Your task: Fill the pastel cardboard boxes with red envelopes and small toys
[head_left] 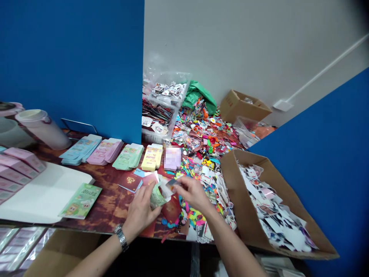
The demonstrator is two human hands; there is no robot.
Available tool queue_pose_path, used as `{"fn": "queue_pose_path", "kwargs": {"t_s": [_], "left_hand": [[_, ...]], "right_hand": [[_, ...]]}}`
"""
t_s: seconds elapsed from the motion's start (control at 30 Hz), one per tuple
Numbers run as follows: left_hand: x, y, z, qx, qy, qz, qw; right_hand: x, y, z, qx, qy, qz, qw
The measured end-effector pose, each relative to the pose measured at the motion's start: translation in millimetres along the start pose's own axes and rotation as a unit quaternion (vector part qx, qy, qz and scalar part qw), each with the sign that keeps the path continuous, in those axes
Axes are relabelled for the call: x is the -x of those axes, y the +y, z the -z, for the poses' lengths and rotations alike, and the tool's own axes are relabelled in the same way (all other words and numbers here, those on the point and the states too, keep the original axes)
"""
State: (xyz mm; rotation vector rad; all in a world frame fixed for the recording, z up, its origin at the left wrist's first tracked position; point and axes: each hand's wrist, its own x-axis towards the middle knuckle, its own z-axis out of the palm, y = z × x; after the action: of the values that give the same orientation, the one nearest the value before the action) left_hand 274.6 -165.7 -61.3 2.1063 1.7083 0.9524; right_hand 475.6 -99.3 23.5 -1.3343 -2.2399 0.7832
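My left hand [142,209], with a metal watch on the wrist, grips a small green packet [157,197] whose open top faces my right hand. At that opening my right hand [192,192] pinches a small dark card [172,182]. Whether the card's lower end is inside the packet I cannot tell. Just behind, red and pale cards [131,180] lie on the table. Flat packets stand in a row of stacks: blue [82,149], pink [105,151], green [128,156], yellow [152,157] and a partly blurred purple one [173,159].
Another green packet [81,201] rests on a white board [43,192], beside pink boxes [20,169]. Colourful trinkets [201,142] heap up at centre right. A cardboard box [233,184] of cut-out pieces flanks my right arm. Clear bins [164,111] and blue panels [72,57] stand behind.
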Motion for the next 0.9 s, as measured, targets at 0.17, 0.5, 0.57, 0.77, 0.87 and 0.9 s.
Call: {"fn": "queue_pose_path", "kwargs": {"t_s": [0.17,0.5,0.57,0.77,0.87,0.9], "left_hand": [[7,-2,-4.1,-0.045,-0.007,-0.015,0.999],[8,-17,-11.2,0.019,-0.021,-0.006,1.0],[6,-19,-9.8,0.026,-0.022,0.012,0.999],[5,-23,-9.7,0.014,-0.028,0.006,0.999],[8,-26,-12.8,0.008,-0.028,0.008,1.0],[8,-27,-13.6,0.005,-0.025,0.009,1.0]], "right_hand": [[9,-15,-38,0.127,-0.014,0.06,0.99],[8,-3,-34,0.048,0.026,0.145,0.988],[-11,17,-22,0.035,0.065,0.092,0.993],[-106,112,0,0.14,0.131,-0.124,0.974],[-141,141,-2,0.196,0.119,-0.182,0.956],[-149,146,-3,0.214,0.11,-0.196,0.951]]}}
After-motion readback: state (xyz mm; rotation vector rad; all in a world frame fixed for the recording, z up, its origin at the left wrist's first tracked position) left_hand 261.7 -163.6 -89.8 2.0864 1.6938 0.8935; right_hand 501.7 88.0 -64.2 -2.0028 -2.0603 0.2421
